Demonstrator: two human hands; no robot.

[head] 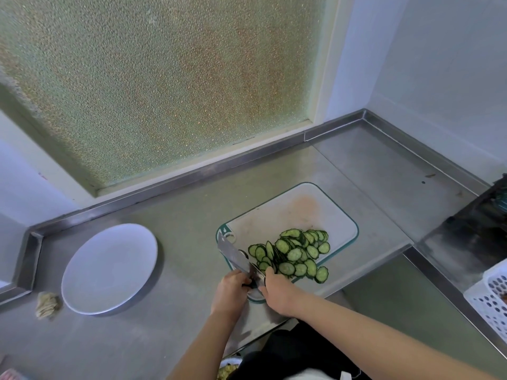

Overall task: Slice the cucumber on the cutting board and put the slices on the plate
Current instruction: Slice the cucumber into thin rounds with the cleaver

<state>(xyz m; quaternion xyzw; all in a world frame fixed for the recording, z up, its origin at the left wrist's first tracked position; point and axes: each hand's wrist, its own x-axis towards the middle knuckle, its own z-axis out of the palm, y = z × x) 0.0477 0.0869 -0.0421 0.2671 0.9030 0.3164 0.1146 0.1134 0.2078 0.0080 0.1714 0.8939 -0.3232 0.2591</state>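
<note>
One cutting board [288, 212], white with a green rim, lies on the steel counter [178, 215] with a faint reddish stain on its far half. The cucumber is fully cut: the cucumber slices [293, 255] lie in one overlapping heap on the near right part of the board. They are too many and too overlapped for an exact count, but there are well over twenty, and no uncut piece shows. One knife [233, 253] lies low along the board's left edge, blade pointing away from the person and touching the left side of the heap. The left hand [231, 290] is wrapped around the dark handle. The right hand [278, 294] sits just right of the blade at the near end of the heap, thumb extended toward the slices. Its other fingers are hidden, so it cannot be told whether it grasps anything. One white plate [109, 270] stands on the counter well to the left of the board, with no slices on it. One crumpled cloth [48, 304] lies just beside the plate's near left rim. One white perforated basket [491, 294] is cut off by the right edge. One frosted window [164, 78] rises behind the counter.
</note>
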